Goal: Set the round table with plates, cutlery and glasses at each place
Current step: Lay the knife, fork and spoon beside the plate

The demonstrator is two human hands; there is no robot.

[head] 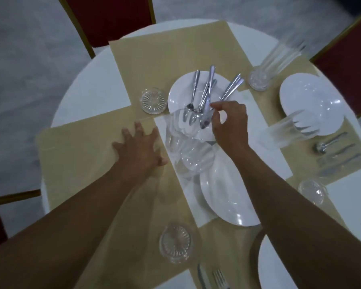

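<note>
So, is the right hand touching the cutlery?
Touching. Head view: the right hand pinches a piece of the cutlery piled on the white plate.

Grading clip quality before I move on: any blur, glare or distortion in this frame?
Head view: tall clear glasses streak with motion blur; laid steel cutlery at right smears too; glare spots on the near white round plate; the right hand pinching heaped steel cutlery looks sharper.

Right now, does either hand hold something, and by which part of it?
The right hand pinches one piece of cutlery near its head end, over the plate. The left hand rests flat on a placemat, holding nothing.
</note>
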